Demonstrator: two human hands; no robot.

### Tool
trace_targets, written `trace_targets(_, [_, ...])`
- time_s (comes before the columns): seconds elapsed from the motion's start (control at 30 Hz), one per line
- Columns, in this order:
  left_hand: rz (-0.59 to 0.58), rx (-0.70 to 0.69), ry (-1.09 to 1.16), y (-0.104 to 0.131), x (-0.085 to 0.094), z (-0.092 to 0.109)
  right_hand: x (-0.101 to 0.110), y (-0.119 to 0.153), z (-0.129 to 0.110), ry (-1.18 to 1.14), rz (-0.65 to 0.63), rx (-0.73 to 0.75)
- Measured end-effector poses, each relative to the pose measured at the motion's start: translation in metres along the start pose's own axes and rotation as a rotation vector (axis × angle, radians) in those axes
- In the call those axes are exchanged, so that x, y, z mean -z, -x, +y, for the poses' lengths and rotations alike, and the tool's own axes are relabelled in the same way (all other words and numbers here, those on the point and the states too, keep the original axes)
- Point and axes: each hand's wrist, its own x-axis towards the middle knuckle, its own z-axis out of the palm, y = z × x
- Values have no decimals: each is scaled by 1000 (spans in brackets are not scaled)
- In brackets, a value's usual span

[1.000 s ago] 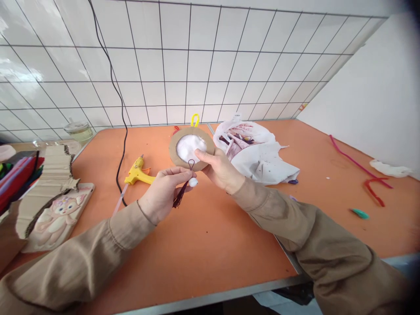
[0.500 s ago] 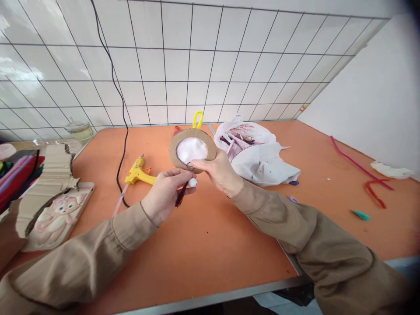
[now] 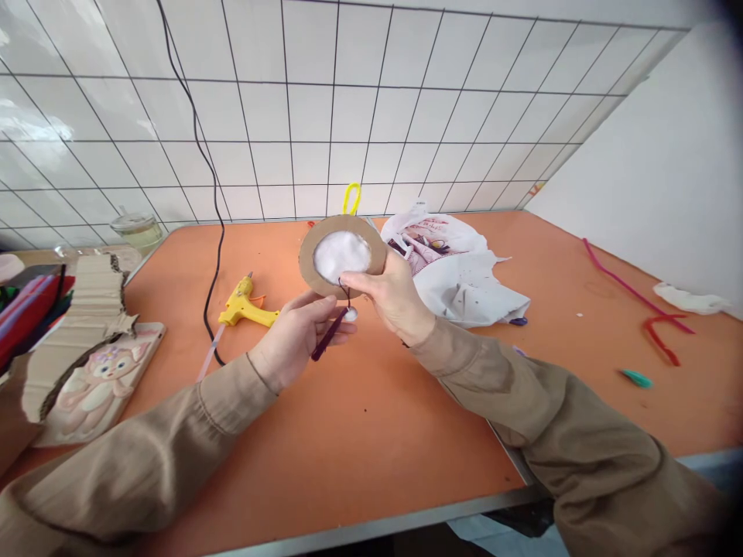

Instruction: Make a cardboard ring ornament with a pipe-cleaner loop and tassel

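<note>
Cardboard ring [image 3: 306,261], pinched by the right hand [image 3: 399,298], blocks part of the bench's [image 3: 371,456] far edge; the left hand [image 3: 295,336] lies spread behind the tassel [image 3: 328,336]. Glue gun [image 3: 242,306] left-edge side; plastic bag [image 3: 470,286] beyond the right hand.

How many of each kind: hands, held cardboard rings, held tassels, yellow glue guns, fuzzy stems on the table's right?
Left hand and right hand: 2
Cardboard ring: 1
Tassel: 1
Glue gun: 1
Magenta fuzzy stem and red fuzzy stem: 2
Total: 7
</note>
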Motion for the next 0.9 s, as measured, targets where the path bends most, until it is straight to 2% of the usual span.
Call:
trace_targets(0.17, [8,-120,-34,0,2,6,0,0,-3,82,21,63])
trace_targets(0.27, [-33,-125,-25,-3,3,7,-1,2,-5,156,38,145])
trace_targets(0.37, [-23,-125,-1,-5,5,7,-1,3,-3,206,46,228])
trace_targets(0.53, [-51,-87,-19,-6,5,8,0,4,-1,195,-7,246])
trace_targets(0.9, [78,-158,-102,-7,3,3,-7,13,-7,248,8,296])
